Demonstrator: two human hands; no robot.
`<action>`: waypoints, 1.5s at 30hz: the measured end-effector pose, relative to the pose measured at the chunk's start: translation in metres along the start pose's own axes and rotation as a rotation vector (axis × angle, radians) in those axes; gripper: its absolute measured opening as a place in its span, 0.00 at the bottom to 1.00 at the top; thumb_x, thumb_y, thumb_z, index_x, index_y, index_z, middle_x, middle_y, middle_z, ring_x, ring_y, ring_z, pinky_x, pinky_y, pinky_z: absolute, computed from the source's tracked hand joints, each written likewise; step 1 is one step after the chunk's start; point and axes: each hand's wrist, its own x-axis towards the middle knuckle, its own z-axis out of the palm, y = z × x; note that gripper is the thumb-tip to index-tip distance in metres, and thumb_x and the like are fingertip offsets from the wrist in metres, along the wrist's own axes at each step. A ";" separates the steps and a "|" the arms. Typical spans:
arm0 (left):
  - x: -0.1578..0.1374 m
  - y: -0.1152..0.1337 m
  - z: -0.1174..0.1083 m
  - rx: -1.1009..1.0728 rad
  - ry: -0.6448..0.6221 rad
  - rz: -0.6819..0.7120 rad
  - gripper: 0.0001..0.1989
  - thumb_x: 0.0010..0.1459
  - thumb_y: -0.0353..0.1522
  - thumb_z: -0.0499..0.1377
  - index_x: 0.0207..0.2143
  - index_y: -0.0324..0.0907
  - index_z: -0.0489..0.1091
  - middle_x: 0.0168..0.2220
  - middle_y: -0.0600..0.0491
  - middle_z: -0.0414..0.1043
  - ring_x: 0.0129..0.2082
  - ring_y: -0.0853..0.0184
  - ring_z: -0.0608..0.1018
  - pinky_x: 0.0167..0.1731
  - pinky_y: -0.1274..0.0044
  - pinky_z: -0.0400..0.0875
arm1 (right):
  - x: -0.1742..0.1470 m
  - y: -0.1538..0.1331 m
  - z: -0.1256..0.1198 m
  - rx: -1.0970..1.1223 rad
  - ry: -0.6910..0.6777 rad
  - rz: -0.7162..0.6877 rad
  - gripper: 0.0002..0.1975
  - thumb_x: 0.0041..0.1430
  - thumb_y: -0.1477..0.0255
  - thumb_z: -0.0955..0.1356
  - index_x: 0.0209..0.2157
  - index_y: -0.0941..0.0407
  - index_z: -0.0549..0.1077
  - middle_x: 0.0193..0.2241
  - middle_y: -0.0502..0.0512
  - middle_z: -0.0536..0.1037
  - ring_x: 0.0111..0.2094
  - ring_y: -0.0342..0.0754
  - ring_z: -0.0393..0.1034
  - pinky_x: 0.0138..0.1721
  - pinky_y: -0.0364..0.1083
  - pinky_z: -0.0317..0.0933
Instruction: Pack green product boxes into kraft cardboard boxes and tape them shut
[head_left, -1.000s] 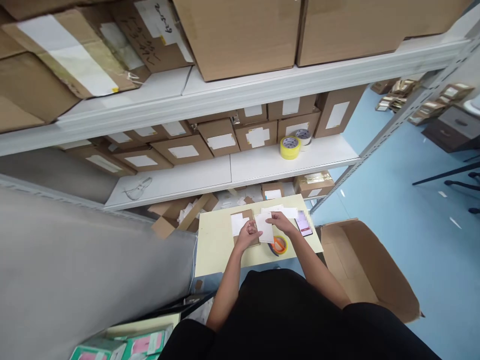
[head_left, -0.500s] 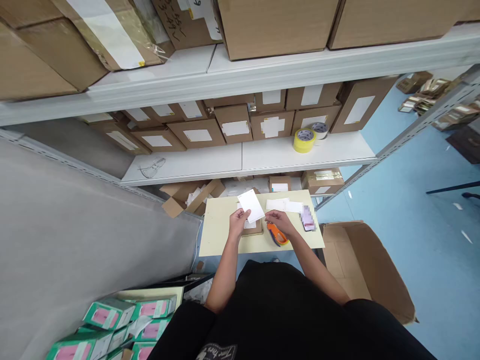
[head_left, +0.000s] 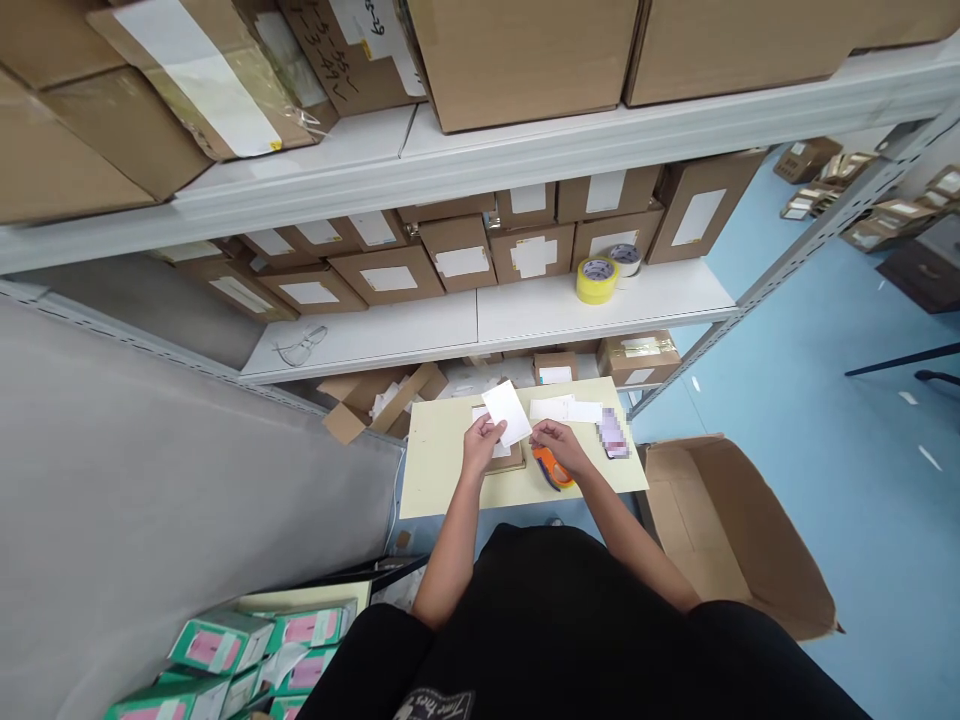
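My left hand (head_left: 483, 445) pinches a white label sheet (head_left: 507, 412) by its lower left edge, holding it tilted above the table. At the sheet's lower right corner, my right hand (head_left: 559, 445) has its fingers closed in a pinch on that corner. Beneath the sheet lies a flat cardboard box (head_left: 506, 463) with a white paper on it, partly covered by the sheet and my left hand. Just below my right hand an orange tape dispenser (head_left: 555, 468) rests on the table. White paper slips (head_left: 583, 411) and a phone (head_left: 613, 434) lie to the right.
The pale table (head_left: 435, 470) stands before a metal shelf (head_left: 540, 312) stacked with labelled boxes. Yellow tape rolls (head_left: 597, 282) sit on the shelf. A large open carton (head_left: 739, 530) stands at the right, an open box (head_left: 349, 420) behind the table's left, green boxes (head_left: 217, 645) lower left.
The view has shifted slightly. The label sheet has turned a little and sits slightly nearer my right hand; both hands keep nearly the same pose.
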 end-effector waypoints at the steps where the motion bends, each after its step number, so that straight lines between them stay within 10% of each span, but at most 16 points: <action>1: -0.002 0.000 0.001 0.076 0.068 0.028 0.35 0.42 0.46 0.77 0.52 0.41 0.78 0.40 0.48 0.81 0.36 0.63 0.80 0.37 0.72 0.74 | -0.001 -0.001 0.001 0.001 -0.006 -0.009 0.12 0.54 0.60 0.76 0.31 0.54 0.77 0.27 0.49 0.78 0.32 0.47 0.72 0.39 0.47 0.65; 3: -0.007 0.002 0.004 0.193 0.125 0.125 0.33 0.44 0.43 0.76 0.53 0.44 0.78 0.44 0.47 0.81 0.39 0.62 0.80 0.38 0.73 0.74 | -0.002 -0.002 0.002 -0.006 -0.016 -0.021 0.12 0.55 0.59 0.75 0.32 0.53 0.77 0.28 0.49 0.78 0.32 0.47 0.72 0.39 0.47 0.65; 9: -0.029 0.016 0.013 0.228 -0.310 0.283 0.16 0.55 0.44 0.70 0.40 0.44 0.84 0.40 0.48 0.83 0.38 0.61 0.82 0.39 0.72 0.75 | -0.001 -0.001 0.006 -0.080 -0.041 -0.071 0.12 0.56 0.58 0.75 0.34 0.53 0.78 0.29 0.49 0.78 0.32 0.47 0.72 0.40 0.47 0.65; 16: -0.032 0.013 0.019 -0.090 -0.108 0.067 0.26 0.51 0.54 0.69 0.34 0.40 0.82 0.32 0.49 0.81 0.33 0.63 0.80 0.36 0.72 0.76 | -0.005 0.001 0.005 -0.083 -0.039 -0.082 0.11 0.58 0.59 0.73 0.34 0.52 0.76 0.28 0.48 0.77 0.31 0.47 0.72 0.38 0.47 0.66; 21: -0.038 0.006 0.018 -0.170 -0.226 -0.007 0.38 0.53 0.64 0.60 0.35 0.36 0.82 0.32 0.45 0.80 0.34 0.61 0.80 0.36 0.72 0.75 | 0.000 0.009 0.005 -0.065 0.000 -0.061 0.12 0.57 0.59 0.73 0.33 0.52 0.75 0.26 0.47 0.75 0.27 0.45 0.69 0.33 0.46 0.64; 35: -0.010 -0.021 -0.005 0.077 -0.209 0.172 0.21 0.57 0.51 0.64 0.27 0.42 0.81 0.26 0.53 0.77 0.28 0.65 0.75 0.32 0.74 0.70 | 0.027 0.028 0.034 -0.119 0.036 -0.005 0.17 0.53 0.53 0.77 0.30 0.52 0.77 0.26 0.50 0.76 0.29 0.49 0.70 0.35 0.48 0.63; 39: 0.018 -0.020 -0.023 -0.018 -0.214 0.088 0.25 0.53 0.54 0.66 0.23 0.41 0.76 0.20 0.55 0.70 0.24 0.67 0.72 0.30 0.75 0.70 | 0.039 0.025 0.046 -0.122 0.122 0.008 0.16 0.53 0.53 0.76 0.29 0.51 0.77 0.27 0.52 0.77 0.31 0.52 0.71 0.36 0.50 0.64; 45: 0.070 -0.026 -0.102 -0.292 0.158 -0.060 0.28 0.45 0.57 0.69 0.27 0.40 0.75 0.25 0.54 0.73 0.26 0.67 0.74 0.30 0.76 0.71 | 0.062 0.033 0.061 -0.012 0.505 -0.102 0.14 0.52 0.60 0.72 0.24 0.50 0.66 0.24 0.49 0.72 0.27 0.48 0.65 0.32 0.47 0.63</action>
